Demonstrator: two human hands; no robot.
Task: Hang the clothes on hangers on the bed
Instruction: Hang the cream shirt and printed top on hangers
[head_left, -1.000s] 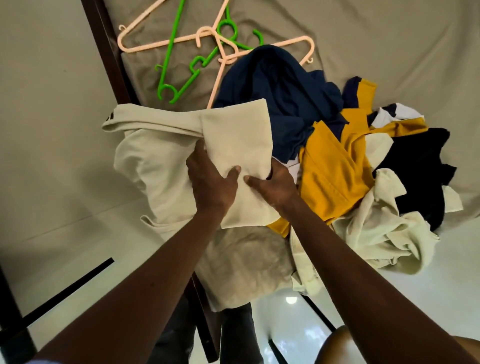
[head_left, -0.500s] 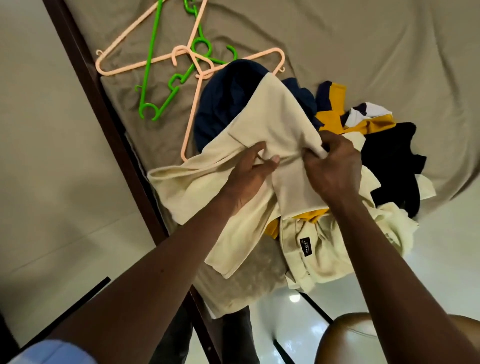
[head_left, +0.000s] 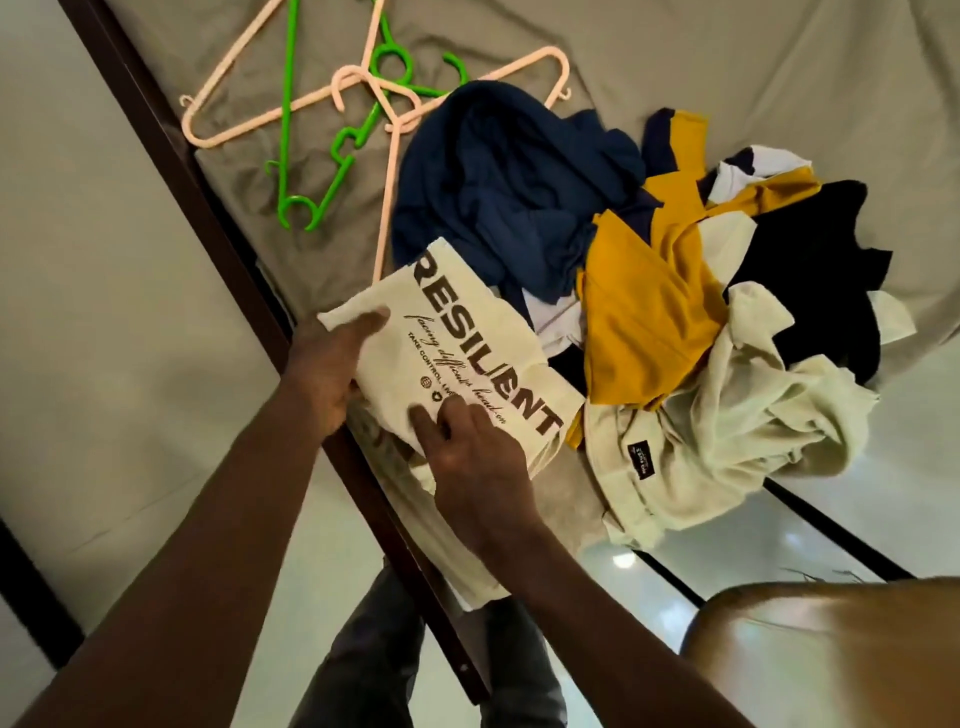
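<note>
A cream T-shirt (head_left: 467, 338) printed "RESILIENT" in dark letters is held over the near edge of the bed (head_left: 701, 57), print side up. My left hand (head_left: 332, 364) grips its left edge, fingers lying along the top corner. My right hand (head_left: 467, 457) pinches the lower part of the shirt just below the print. Two pink hangers (head_left: 291, 111) and green hangers (head_left: 337, 150) lie tangled on the sheet at the far left, apart from both hands.
A heap of clothes lies right of the shirt: a navy garment (head_left: 509, 182), a yellow one (head_left: 639, 312), a black one (head_left: 815, 275) and a pale cream one (head_left: 727, 431) with a dark label. The dark bed frame (head_left: 171, 150) runs diagonally. A brown seat (head_left: 831, 654) is at bottom right.
The cream shirt has been turned over and now shows its printed side. Both hands have come down and left with it toward the bed's edge, uncovering the navy and yellow clothes.
</note>
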